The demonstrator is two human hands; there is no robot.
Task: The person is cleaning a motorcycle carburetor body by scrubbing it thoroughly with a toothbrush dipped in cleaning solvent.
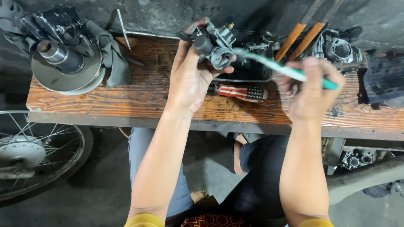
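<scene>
Brush point(283, 68): blurred along its length, its bristle end lost against the carburetor point(214, 42). Two orange tool handles point(299, 37) run past the top edge (their ends unseen). Spoked wheel point(29, 153) cut by the left edge. Left hand point(189, 77) hides the carburetor's near side. Black tray point(252, 69) mostly covered.

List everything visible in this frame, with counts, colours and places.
carburettor: 1, grey metal, in left hand
brush: 1, teal handle, in right hand
screwdriver handle: 1, red, white and black, on bench
wooden bench: 1, orange-brown, centre
pulley assembly: 1, grey, bench left
dark tray: 1, behind carburettor
wooden handles: 2, orange, top right
engine part: 1, grey, bench right
spoked wheel: 1, lower left
left hand: 1
right hand: 1
</scene>
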